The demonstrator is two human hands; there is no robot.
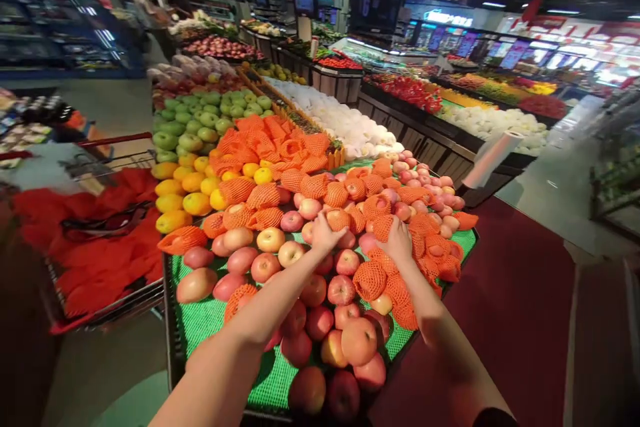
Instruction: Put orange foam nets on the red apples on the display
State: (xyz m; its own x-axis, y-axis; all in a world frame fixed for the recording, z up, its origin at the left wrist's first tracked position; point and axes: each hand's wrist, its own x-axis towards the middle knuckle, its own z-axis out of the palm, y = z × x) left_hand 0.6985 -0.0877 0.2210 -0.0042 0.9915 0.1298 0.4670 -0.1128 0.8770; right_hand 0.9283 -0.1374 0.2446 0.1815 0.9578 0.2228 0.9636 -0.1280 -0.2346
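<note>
My left hand (326, 235) reaches into the middle of the display, its fingers curled around an apple in an orange foam net (339, 219). To its right, my right hand (400, 241) closes on another netted apple (382, 227), with part of its fingers hidden behind the hand. Bare red apples (341, 289) are heaped below and between my forearms on a green mesh liner (200, 327). More netted apples (370, 280) lie beside my right wrist. A pile of loose orange foam nets (273, 140) sits farther back.
Yellow oranges (193, 203) and green apples (200, 120) fill the left of the stand, and white-wrapped fruit (345, 120) lies behind. A cart with red netting (110, 247) stands at left. A bag roll (493, 160) rises at right. A person (150, 13) stands far back.
</note>
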